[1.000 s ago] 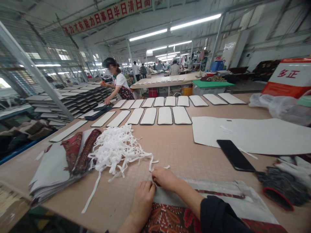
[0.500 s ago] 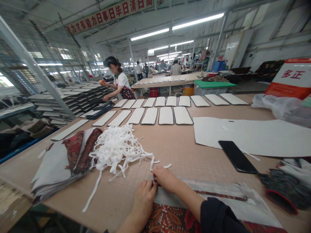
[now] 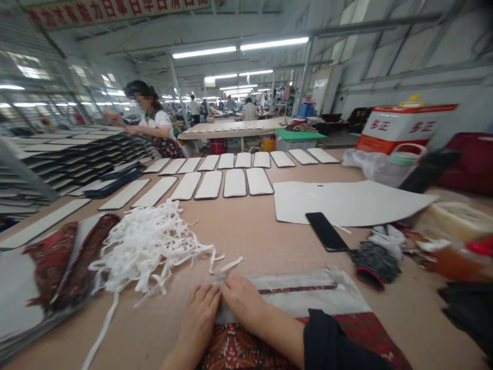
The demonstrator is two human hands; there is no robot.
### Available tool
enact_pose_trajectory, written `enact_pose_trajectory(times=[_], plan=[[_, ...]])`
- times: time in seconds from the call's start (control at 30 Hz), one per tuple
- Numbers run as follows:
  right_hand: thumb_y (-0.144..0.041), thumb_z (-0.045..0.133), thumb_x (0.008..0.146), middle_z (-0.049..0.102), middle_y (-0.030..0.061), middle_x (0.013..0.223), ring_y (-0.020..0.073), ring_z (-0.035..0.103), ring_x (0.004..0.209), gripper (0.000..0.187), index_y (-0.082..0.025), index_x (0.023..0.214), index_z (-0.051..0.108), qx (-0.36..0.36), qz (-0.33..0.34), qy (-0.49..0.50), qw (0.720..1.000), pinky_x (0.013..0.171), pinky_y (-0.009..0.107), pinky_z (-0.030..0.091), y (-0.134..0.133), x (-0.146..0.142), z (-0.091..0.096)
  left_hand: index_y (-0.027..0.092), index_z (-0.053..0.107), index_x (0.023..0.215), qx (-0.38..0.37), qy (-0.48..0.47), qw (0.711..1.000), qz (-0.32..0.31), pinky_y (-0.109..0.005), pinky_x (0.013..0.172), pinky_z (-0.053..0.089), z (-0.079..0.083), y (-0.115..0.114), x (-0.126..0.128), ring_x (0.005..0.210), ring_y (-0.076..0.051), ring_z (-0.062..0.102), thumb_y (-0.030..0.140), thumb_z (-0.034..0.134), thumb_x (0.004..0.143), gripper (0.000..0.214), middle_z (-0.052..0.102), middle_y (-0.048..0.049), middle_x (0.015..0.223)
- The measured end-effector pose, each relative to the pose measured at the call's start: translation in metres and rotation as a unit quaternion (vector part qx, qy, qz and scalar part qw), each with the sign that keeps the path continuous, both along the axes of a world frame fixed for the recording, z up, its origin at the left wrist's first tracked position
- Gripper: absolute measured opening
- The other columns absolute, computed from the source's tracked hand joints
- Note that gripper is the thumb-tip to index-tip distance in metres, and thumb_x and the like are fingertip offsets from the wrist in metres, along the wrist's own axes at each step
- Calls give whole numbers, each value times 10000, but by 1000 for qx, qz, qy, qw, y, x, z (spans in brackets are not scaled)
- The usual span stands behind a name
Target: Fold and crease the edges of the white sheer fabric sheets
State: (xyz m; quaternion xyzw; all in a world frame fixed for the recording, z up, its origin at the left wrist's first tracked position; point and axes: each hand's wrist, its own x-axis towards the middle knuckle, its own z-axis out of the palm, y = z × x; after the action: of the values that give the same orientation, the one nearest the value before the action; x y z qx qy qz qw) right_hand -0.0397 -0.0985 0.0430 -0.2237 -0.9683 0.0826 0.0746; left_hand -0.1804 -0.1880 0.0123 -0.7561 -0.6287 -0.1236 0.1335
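The long bench (image 3: pixel 246 241) is laid with rows of white, dark-edged padded strips (image 3: pixel 234 183) and a broad pale panel (image 3: pixel 346 203). A folded stack of red-patterned fabric (image 3: pixel 50 262) and a tangle of white tape (image 3: pixel 146 252) lie to the left; a flat black slab (image 3: pixel 326 231) and a grey knit glove (image 3: pixel 375 262) lie to the right. A pale fabric piece (image 3: pixel 304 294) is held at the near bench edge, just beside the tape. It could be pulled askew if a loose tape end were snagged, or could slide if pressure were uneven. Both forearms are angled inward; the left hand (image 3: pixel 200 313) and right hand (image 3: pixel 242 299) are pressed down side by side on the fabric, fingers together. Whether anything is pinched cannot be told.
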Motion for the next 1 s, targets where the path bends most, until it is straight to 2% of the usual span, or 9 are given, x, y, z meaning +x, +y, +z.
enact_pose_trajectory(times=[0.1, 0.23, 0.33, 0.43, 0.5, 0.67, 0.8, 0.9, 1.0], plan=[[-161, 464, 829, 586, 88, 880, 219, 503, 829, 138, -130, 885, 586, 26, 5, -15, 1000, 676, 327, 405, 0, 52, -7, 249, 603, 1012, -1, -1, 1000, -20, -384, 945, 296, 2, 5, -7, 1006, -195, 535, 52, 386, 780, 373, 635, -10, 1086], [-120, 456, 819, 585, 79, 915, 203, 500, 847, 160, -141, 892, 597, -9, -118, -60, 991, 729, 313, 382, 13, 136, -4, 265, 619, 912, -7, -13, 1000, -26, -385, 922, 294, 12, 12, -7, 926, -191, 556, 95, 440, 772, 284, 659, 11, 1001], [-107, 428, 812, 585, 82, 923, 200, 500, 890, 188, -147, 837, 611, -57, -183, -83, 978, 763, 295, 367, 30, 176, 3, 251, 624, 798, -34, -14, 999, -10, -398, 893, 313, 25, 20, 5, 860, -196, 556, 160, 455, 802, 192, 661, 7, 877], [-107, 449, 769, 587, 86, 928, 199, 496, 923, 178, -150, 837, 607, -97, -225, -72, 967, 789, 290, 351, 45, 184, 9, 241, 620, 840, -49, -24, 999, -5, -388, 855, 341, 32, 31, 26, 862, -202, 546, 194, 459, 821, 168, 640, -12, 877], [-116, 486, 718, 593, 79, 914, 197, 500, 907, 181, -155, 855, 598, -126, -248, -58, 959, 779, 287, 347, 51, 180, 12, 243, 609, 915, -63, -36, 997, -26, -372, 834, 356, 29, 39, 40, 878, -200, 545, 206, 481, 817, 166, 631, -17, 931], [-91, 479, 638, 593, 60, 874, 180, 503, 855, 173, -169, 761, 573, -171, -237, -28, 956, 750, 269, 335, 40, 179, 29, 226, 557, 1057, -43, -46, 995, -76, -377, 859, 356, 21, 46, 53, 972, -210, 531, 223, 506, 814, 249, 609, -44, 1062], [-111, 491, 632, 606, 23, 843, 160, 525, 792, 249, -193, 860, 548, -243, -216, -15, 946, 674, 246, 339, 16, 200, 53, 216, 579, 871, -21, -80, 988, -133, -357, 855, 342, 46, 30, 55, 785, -152, 541, 178, 426, 857, 159, 620, 1, 804], [-220, 551, 662, 620, 10, 853, 165, 545, 775, 299, -214, 960, 537, -306, -210, -21, 928, 643, 244, 353, 9, 211, 71, 209, 579, 826, -1, -79, 979, -188, -313, 738, 347, 66, 9, 60, 690, -139, 503, 180, 410, 874, 178, 587, 4, 723], [-241, 457, 765, 626, 50, 914, 178, 553, 845, 203, -191, 911, 588, -287, -201, -12, 936, 734, 263, 378, 14, 201, 71, 215, 590, 790, -17, -39, 965, -260, -288, 622, 301, 61, -13, 63, 629, -127, 477, 226, 467, 864, 144, 574, 10, 680]])
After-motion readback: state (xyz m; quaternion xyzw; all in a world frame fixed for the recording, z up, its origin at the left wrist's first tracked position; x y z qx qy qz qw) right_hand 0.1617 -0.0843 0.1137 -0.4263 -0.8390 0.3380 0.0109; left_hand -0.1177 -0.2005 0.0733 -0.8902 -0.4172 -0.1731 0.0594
